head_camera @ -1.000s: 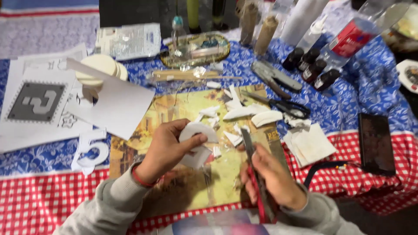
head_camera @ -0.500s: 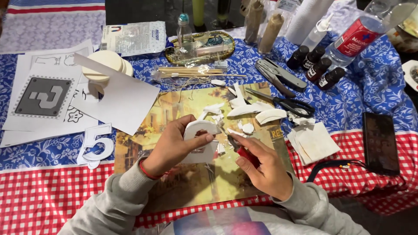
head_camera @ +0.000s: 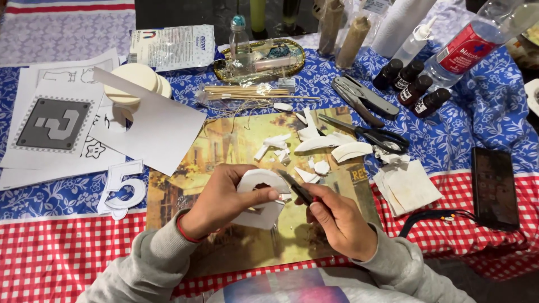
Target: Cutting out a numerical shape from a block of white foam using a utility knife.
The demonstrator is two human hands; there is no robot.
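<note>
Head view: a white foam cutout [head_camera: 259,196], arch-shaped with a matte, smooth face, sat over a glossy picture mat [head_camera: 236,146] on the cloth-covered bench [head_camera: 56,258]. The left hand [head_camera: 224,202] pinched its curved top, thumb on the rim. The right hand [head_camera: 339,221], fingers curled, gripped a dark-bladed craft knife [head_camera: 296,187], tip touching the cutout. White offcuts [head_camera: 331,145] lay beyond.
</note>
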